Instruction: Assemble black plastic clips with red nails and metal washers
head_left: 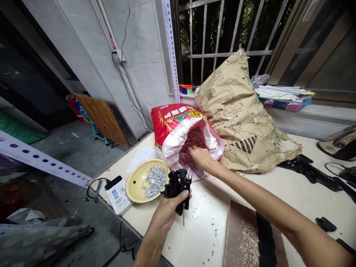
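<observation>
My left hand [166, 212] is closed around a bundle of black plastic parts [178, 184], held upright above the table near its front edge. My right hand [200, 156] reaches into the mouth of a red and white sack [172, 118] lying on its side. Its fingers press into the thin dark red rods [191, 142] that fill the sack; whether it grips any I cannot tell. A yellow dish [136, 177] with several small silver metal pieces [154, 180] stands just left of the black parts.
A large torn brown paper sack [241, 115] leans behind the red one. A white power bank [118, 194] with a cable lies at the table's left corner. Black parts [311, 172] lie at the right, small silver pieces [196, 211] are scattered in front, and a brown board [241, 237] lies nearest me.
</observation>
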Demonstrator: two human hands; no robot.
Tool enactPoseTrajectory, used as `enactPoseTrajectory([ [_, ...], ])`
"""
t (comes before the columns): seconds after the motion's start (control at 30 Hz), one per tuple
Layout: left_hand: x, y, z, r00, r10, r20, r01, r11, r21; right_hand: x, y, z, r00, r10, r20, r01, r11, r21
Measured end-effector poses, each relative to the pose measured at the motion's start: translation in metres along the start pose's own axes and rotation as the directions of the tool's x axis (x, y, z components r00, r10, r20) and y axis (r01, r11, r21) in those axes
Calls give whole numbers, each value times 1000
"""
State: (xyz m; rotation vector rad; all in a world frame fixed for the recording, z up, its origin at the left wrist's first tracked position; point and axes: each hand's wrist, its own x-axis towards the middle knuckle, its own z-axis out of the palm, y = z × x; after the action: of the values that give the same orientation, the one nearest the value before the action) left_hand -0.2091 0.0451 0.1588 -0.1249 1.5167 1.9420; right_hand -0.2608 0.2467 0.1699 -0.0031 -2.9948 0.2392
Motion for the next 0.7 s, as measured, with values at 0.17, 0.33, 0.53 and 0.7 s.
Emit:
enactPoseTrajectory([
  [0.17, 8, -6, 7, 983, 185, -16, -175, 949, 263, -58, 18, -71, 961, -141, -238, 166, 982, 92],
  [0.33, 5, -6, 19, 956, 275, 99, -288, 831, 476, -92, 0, -109, 922, -317, -220, 329, 944, 16],
  [0.53, 2, -4, 25, 935, 317, 158, -345, 716, 607, -94, -21, -113, 868, -490, -83, 455, 850, -266],
  [0.7, -8, -1, 28, 941, 318, 119, -326, 746, 580, -90, -20, -117, 846, -524, -98, 529, 848, 32],
])
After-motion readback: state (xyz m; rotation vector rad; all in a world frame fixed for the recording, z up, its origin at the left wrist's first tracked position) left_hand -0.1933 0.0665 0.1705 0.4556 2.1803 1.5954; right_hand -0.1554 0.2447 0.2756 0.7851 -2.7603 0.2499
